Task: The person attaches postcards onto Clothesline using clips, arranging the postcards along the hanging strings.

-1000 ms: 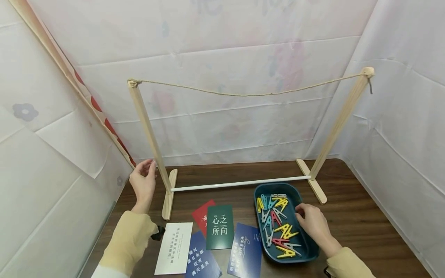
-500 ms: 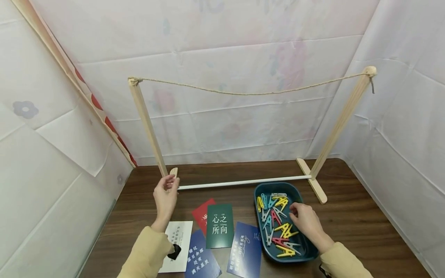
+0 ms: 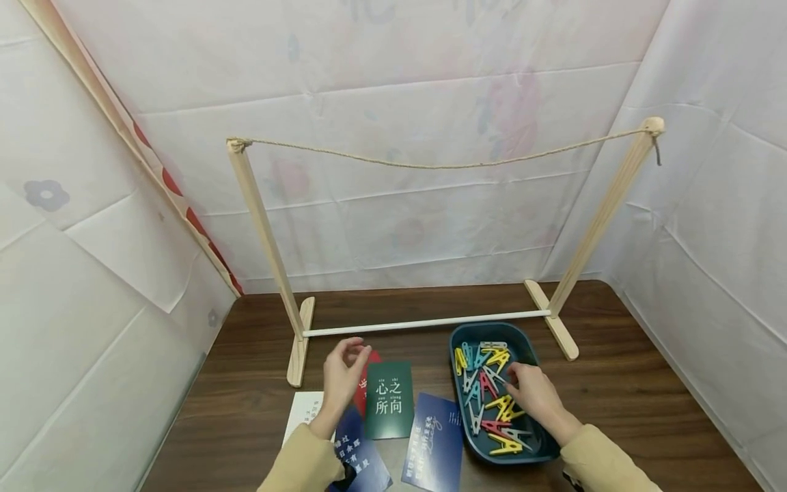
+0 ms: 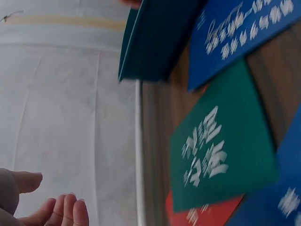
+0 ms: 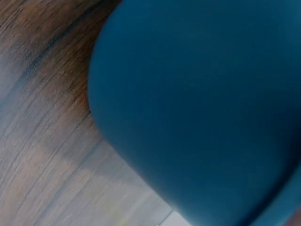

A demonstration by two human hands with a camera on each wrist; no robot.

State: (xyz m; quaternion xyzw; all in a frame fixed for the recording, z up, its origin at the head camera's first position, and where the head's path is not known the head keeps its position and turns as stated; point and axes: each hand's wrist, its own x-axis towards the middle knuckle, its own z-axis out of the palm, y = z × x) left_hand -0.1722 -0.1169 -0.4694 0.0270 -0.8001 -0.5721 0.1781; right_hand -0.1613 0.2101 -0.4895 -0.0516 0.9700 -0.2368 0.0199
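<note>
In the head view my left hand (image 3: 344, 379) hovers over the cards, its fingers loosely bent and holding nothing. Under and beside it lie a red card (image 3: 361, 389), a green card (image 3: 389, 403) with white characters, a white card (image 3: 301, 410) and a blue card (image 3: 365, 454), partly hidden by my arm. Another blue card (image 3: 432, 441) is further right. The left wrist view shows the thumb apart from the fingers (image 4: 68, 209). My right hand (image 3: 541, 400) is over the dark blue bin (image 3: 544, 447), fingers loosely curled near colored clothespins (image 3: 506, 408); no clothespin shows between them.
Behind the cards stands a wooden frame with a left post (image 3: 264, 236), a right post (image 3: 605, 219) and a white bottom rod (image 3: 424, 323). A sagging string (image 3: 430, 166) joins the post tops. White cloth (image 3: 393, 239) hangs around the wooden table (image 3: 627, 383).
My left hand has moved right and toward me, from beside the left post to above the cards. My right hand has shifted slightly left, further over the bin.
</note>
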